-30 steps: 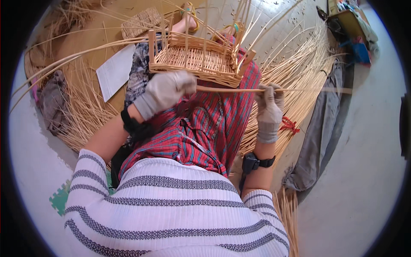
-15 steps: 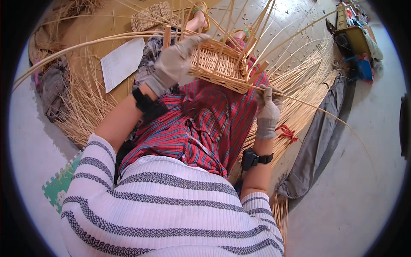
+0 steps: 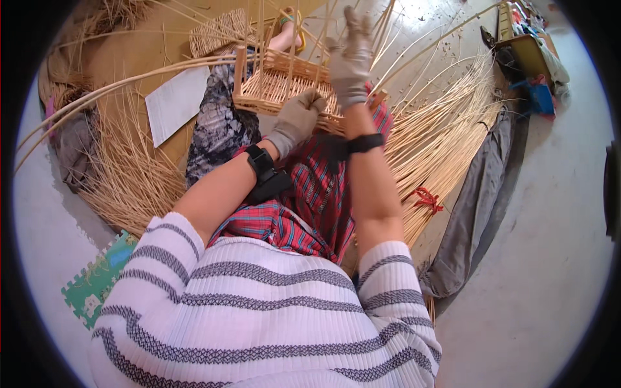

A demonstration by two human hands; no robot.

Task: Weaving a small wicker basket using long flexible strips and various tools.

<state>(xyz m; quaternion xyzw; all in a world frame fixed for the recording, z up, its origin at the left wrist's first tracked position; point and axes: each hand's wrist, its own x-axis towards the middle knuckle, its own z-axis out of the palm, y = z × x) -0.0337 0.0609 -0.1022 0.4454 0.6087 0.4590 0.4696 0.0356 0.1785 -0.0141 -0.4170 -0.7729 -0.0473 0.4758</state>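
Observation:
A half-woven wicker basket with pale upright stakes and wooden corner posts rests across my knees. My left hand, in a beige work glove, is closed at the middle of the basket's near rim. Its curled fingertips reach just over the weave; whether a strand lies in them too is hidden. Above the basket's right end my right hand, gloved likewise, is raised with fingers stretched and apart. No held thing shows in it, and its forearm covers part of the right side. Long canes run out from the basket to the left.
Loose cane bundles lie on the floor at left and right, the right one with a red tie. A woven panel, white sheet, grey cloth and green foam mat surround me.
My left hand has come from the basket's left end to its near rim. My right hand has let go of the cane at the right corner and risen over the basket.

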